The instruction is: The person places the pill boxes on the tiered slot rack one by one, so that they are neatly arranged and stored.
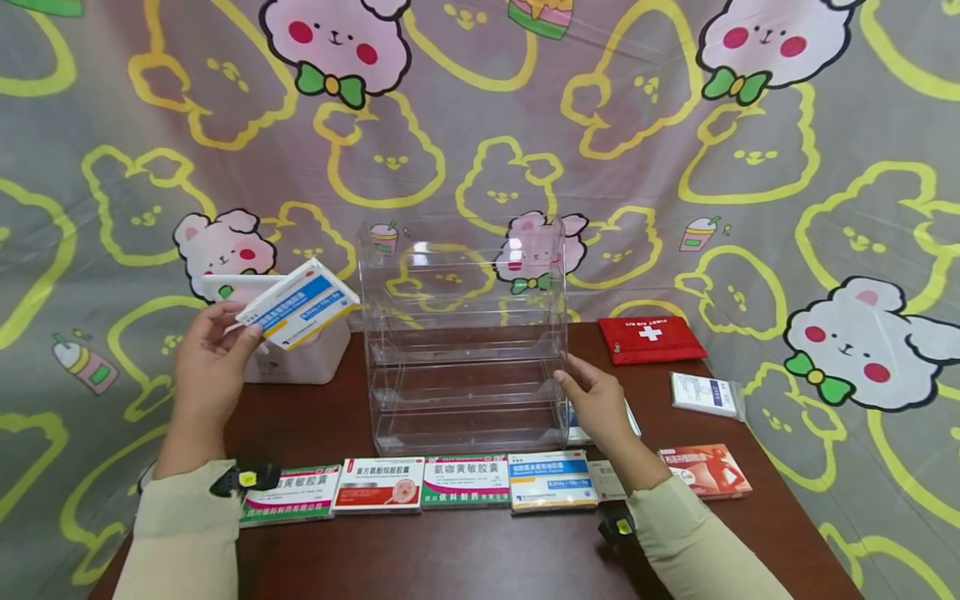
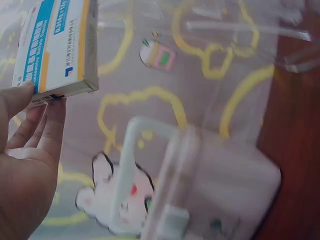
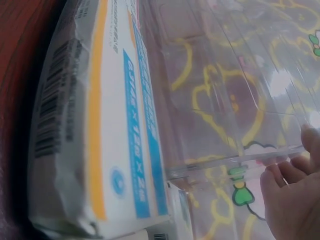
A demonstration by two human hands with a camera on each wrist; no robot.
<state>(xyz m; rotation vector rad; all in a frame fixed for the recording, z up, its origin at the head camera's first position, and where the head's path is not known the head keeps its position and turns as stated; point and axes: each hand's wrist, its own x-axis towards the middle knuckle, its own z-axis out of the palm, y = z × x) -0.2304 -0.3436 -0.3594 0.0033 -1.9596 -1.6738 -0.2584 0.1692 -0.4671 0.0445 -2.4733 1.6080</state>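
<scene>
My left hand [image 1: 212, 367] is raised at the left and pinches a white medicine box [image 1: 303, 307] with blue and yellow bands, thumb on its front. The left wrist view shows this box [image 2: 60, 47] tilted, held at its lower end. A clear plastic tiered rack [image 1: 467, 371] stands upright in the middle of the table, its shelves bare. At the rack's right side edge, my right hand [image 1: 600, 404] grips the panel between thumb and fingers. In the right wrist view these fingers [image 3: 287, 170] are right at the clear edge.
Along the rack's front lies a row of medicine boxes, among them a green-and-white one [image 1: 465, 481], a red-and-white one [image 1: 377, 485] and a blue-banded one [image 1: 553, 482]. A pale lidded bin [image 1: 315, 354] stands behind the left hand. Right lie a red first aid pouch [image 1: 652, 340] and an orange box [image 1: 708, 472].
</scene>
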